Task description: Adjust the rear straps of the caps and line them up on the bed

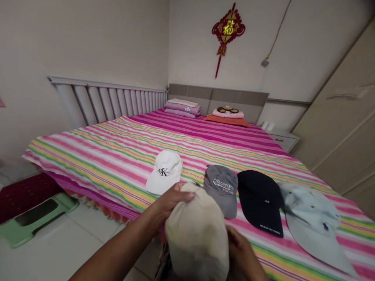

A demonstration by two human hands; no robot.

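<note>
A beige cap [199, 234] is held up in front of me, over the near edge of the bed. My left hand [178, 197] grips its upper left rim, thumb on the outside and fingers hidden behind. On the lower right side, my right hand [241, 249] is closed around the cap's edge, partly blurred. Just beyond lie a white cap [166, 171] with black letters and a grey cap [221, 189] with white script. Further right are a black cap [260, 199] and a pale blue cap [315, 220] with a small dark logo.
A striped sheet covers the bed [111, 156]. Folded purple bedding [183, 109] and a pink folded item [228, 113] rest near the headboard [202, 93]. A white rail [111, 95] runs along the left. On the floor stands a green stool [38, 218]; a nightstand [283, 138] is at right.
</note>
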